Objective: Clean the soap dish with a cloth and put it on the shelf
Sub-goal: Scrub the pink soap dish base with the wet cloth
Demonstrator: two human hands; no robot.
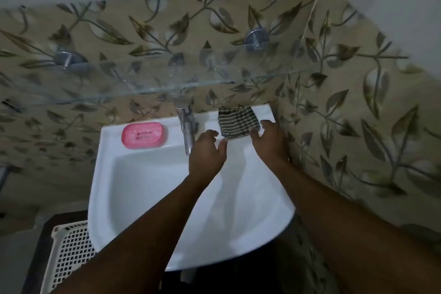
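Both forearms reach over the white sink (148, 181); a pink soap dish (144, 135) sits on the sink's back ledge, well left of the hands; a tap (187, 131) stands just beside the left hand (207, 150), fingers spread, holding nothing; the right hand (268, 142), also unclenched, touches the striped cloth (238, 121); a glass shelf (148, 79) spans the wall above.

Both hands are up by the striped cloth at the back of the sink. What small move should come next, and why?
Probably close the right hand on the striped cloth and lift it. Both hands are open; the right fingertips lie at its front edge, the left hand is just beside it. The pink soap dish sits untouched left of the tap, so wiping needs the cloth first.
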